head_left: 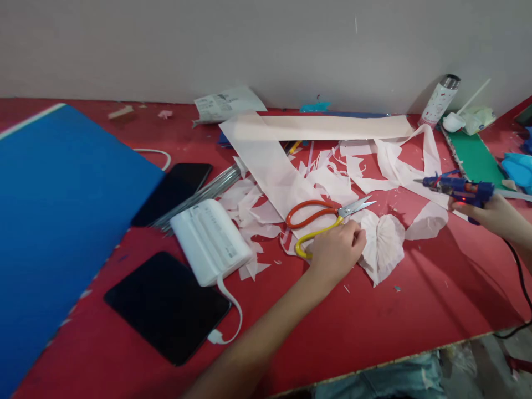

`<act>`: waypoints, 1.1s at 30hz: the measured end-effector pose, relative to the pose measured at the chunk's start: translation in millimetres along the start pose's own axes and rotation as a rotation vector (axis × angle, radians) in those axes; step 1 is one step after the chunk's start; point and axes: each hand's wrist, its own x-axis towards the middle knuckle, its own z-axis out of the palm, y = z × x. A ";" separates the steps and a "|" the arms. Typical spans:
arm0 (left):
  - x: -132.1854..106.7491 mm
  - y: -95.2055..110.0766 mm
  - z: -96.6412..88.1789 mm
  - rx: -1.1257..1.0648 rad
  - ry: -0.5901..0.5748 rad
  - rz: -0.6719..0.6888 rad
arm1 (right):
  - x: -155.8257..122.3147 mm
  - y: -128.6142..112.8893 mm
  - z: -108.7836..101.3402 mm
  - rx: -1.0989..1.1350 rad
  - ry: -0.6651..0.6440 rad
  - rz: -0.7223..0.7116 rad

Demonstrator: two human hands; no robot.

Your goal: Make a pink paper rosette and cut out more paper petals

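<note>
Pressing down with the left hand (336, 252), curled fingers against a gathered pale pink paper piece (383, 249), knuckles just above the yellow grip of the orange-and-yellow-handled scissors (310, 213); pinching or merely resting, impossible to tell from here! Over to the right, gripping a blue hot glue gun (459, 188) firmly in the right hand (486, 215), nozzle aimed left. Already cut: paper scraps (249, 213) scattered across the red worktable (436, 299). Lying just right of the gathered piece, another pale pink piece (426, 220). Still stretched out at full length on the far side, long pale pink paper strips (332, 127).
</note>
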 end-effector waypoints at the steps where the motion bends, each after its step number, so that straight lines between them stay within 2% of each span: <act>1: -0.2 0.2 -0.3 0.002 -0.001 0.002 | -7.9 -6.1 0.6 -0.009 -0.050 0.011; 5: -0.8 1.3 -1.6 0.012 -0.013 -0.004 | -30.4 -28.1 9.3 -0.035 -0.283 -0.039; 8: -0.4 1.7 -1.6 0.014 -0.013 -0.002 | -37.3 -40.2 18.9 -0.104 -0.326 -0.062; 13: 0.0 1.5 -0.5 -0.004 -0.002 0.002 | -39.3 -55.4 31.7 -0.106 -0.351 -0.099; 17: -0.5 0.7 0.3 -0.007 -0.003 0.007 | -38.4 -58.2 36.9 -0.107 -0.396 -0.140; 33: -0.2 0.7 0.6 -0.007 0.006 0.012 | -37.1 -62.5 38.0 -0.157 -0.367 -0.112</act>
